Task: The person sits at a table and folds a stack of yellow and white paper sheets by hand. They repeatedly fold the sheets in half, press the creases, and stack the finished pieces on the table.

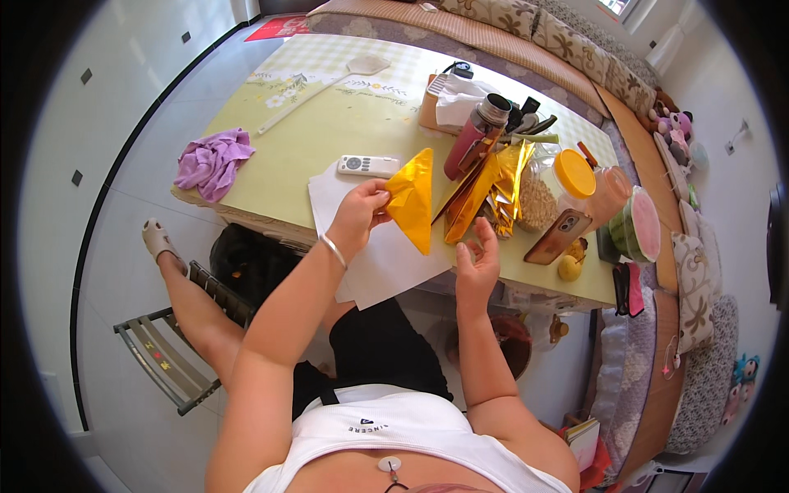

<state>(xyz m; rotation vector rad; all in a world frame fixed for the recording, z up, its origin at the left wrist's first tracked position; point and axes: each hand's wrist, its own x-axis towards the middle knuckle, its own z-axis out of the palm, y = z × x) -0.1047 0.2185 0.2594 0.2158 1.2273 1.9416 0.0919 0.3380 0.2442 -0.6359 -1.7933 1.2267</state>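
My left hand (pixel 362 215) pinches a folded triangle of gold foil paper (pixel 413 201) by its left corner, above white paper sheets (pixel 403 261) at the table's near edge. To its right, my right hand (pixel 479 264) is raised with its fingers apart and nothing in them. Just beyond that hand lies a pile of shiny gold foil sheets (pixel 477 197), leaning against a dark red thermos (pixel 477 135). A white remote control (pixel 367 166) rests on the sheets' far edge, behind the foil triangle.
On the table (pixel 329 123) are a purple cloth (pixel 215 163), a fly swatter (pixel 329 90) and a tissue box (pixel 431 103). To the right stand a yellow-lidded jar (pixel 546 193), a phone (pixel 559 237), a pear (pixel 569 268) and a cut watermelon (pixel 635 226). A folding stool (pixel 168 353) stands at left.
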